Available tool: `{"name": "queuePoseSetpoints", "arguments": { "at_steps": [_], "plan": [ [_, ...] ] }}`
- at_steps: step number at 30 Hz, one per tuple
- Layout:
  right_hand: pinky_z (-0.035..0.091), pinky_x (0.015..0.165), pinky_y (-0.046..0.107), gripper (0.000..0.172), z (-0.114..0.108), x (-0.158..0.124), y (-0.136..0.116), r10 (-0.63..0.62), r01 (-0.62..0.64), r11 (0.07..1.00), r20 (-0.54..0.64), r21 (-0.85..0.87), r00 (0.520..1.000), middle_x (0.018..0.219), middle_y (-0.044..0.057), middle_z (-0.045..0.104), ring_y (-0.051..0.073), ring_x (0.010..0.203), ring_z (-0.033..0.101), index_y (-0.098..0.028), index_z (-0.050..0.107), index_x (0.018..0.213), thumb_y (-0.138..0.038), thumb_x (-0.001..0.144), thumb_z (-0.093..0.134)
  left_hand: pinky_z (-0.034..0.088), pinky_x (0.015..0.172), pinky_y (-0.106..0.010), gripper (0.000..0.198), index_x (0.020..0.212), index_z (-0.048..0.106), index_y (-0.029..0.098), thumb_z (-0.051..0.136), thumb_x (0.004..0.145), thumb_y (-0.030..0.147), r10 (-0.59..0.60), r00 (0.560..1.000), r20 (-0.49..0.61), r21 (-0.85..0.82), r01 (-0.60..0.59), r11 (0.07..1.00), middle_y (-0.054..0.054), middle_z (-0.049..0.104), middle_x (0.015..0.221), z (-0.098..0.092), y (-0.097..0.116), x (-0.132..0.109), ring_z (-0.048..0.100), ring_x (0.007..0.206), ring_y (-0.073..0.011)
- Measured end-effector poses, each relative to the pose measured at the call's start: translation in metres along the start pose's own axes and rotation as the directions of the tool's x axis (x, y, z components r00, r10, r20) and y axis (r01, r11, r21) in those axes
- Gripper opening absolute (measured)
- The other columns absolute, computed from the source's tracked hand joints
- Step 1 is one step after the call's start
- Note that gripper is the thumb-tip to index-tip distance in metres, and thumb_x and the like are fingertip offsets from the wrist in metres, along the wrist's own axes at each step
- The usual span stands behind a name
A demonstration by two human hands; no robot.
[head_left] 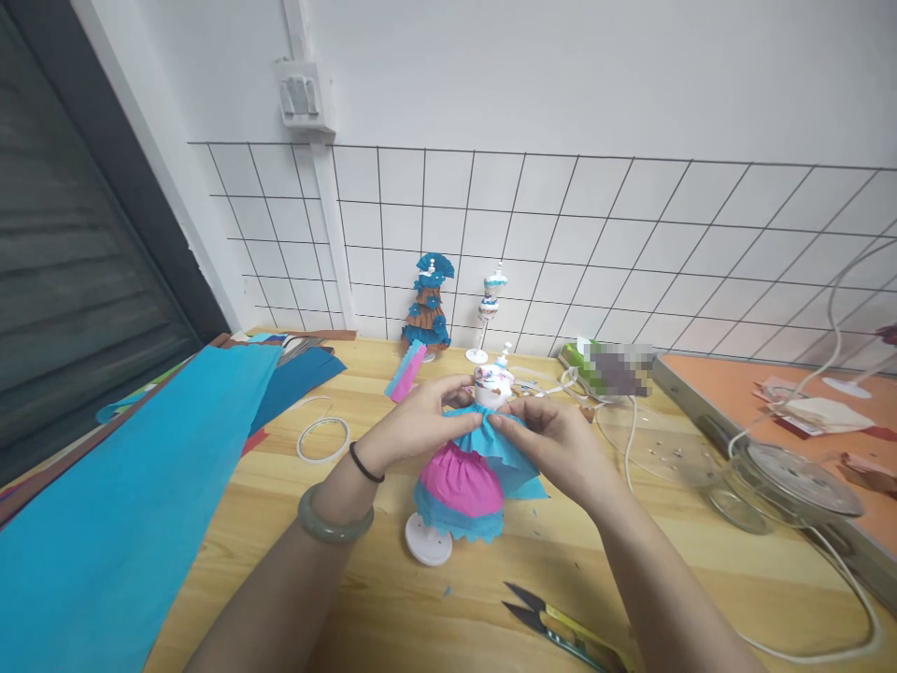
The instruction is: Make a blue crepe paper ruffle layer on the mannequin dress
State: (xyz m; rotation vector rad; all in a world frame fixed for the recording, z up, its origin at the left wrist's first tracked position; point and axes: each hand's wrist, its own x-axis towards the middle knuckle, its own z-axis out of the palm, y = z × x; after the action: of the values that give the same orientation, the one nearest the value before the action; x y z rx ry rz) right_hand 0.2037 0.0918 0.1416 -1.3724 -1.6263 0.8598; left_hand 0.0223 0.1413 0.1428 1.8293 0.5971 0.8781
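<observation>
In the head view, a small dress form (pixel 492 385) with a white patterned torso leans on its round white base (pixel 429 540). It wears a tiered skirt of pink crepe paper (pixel 462 481) with a blue scalloped hem. A gathered blue crepe paper strip (pixel 508 451) wraps its waist, its right end hanging loose. My left hand (pixel 427 416) pinches this strip at the waist with the thumb, its other fingers behind the torso. My right hand (pixel 553 435) pinches the strip's gathered edge from the right, thumb and fingers closed on it.
Yellow-handled thread snips (pixel 561 634) lie open near the front edge. A tape roll (pixel 323 439) and large blue crepe sheets (pixel 133 486) are at left. Behind stand a blue-and-brown dressed form (pixel 427 304) and a bare one (pixel 489 308). A clear container (pixel 791 481) and white cable stand right.
</observation>
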Motion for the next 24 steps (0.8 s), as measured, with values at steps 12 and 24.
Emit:
{"name": "queuePoseSetpoints", "arguments": {
  "at_steps": [12, 24],
  "plan": [
    [0.04, 0.05, 0.025, 0.036, 0.0015, 0.0015, 0.0015, 0.02, -0.02, 1.0, -0.011, 0.002, 1.0, 0.065, 0.003, 0.061, 0.015, 0.059, 0.049, -0.017, 0.068, 0.076, -0.053, 0.073, 0.064, 0.049, 0.09, -0.032, 0.043, 0.121, 0.059, 0.017, 0.06, 0.078, 0.016, 0.015, 1.0, -0.005, 0.067, -0.014, 0.998, -0.008, 0.067, 0.113, -0.001, -0.0001, -0.0009, 0.061, 0.105, -0.0195],
    [0.041, 0.049, 0.026, 0.034, 0.0049, 0.0035, 0.0046, 0.036, -0.036, 0.999, -0.027, 0.004, 0.999, 0.068, 0.005, 0.064, 0.017, 0.06, 0.055, -0.018, 0.065, 0.074, -0.052, 0.074, 0.063, 0.05, 0.084, -0.031, 0.041, 0.119, 0.06, 0.016, 0.059, 0.078, 0.018, 0.0, 1.0, -0.027, 0.153, 0.004, 0.988, -0.007, 0.067, 0.105, -0.0011, 0.0011, -0.001, 0.061, 0.098, -0.0192]
  ]
}}
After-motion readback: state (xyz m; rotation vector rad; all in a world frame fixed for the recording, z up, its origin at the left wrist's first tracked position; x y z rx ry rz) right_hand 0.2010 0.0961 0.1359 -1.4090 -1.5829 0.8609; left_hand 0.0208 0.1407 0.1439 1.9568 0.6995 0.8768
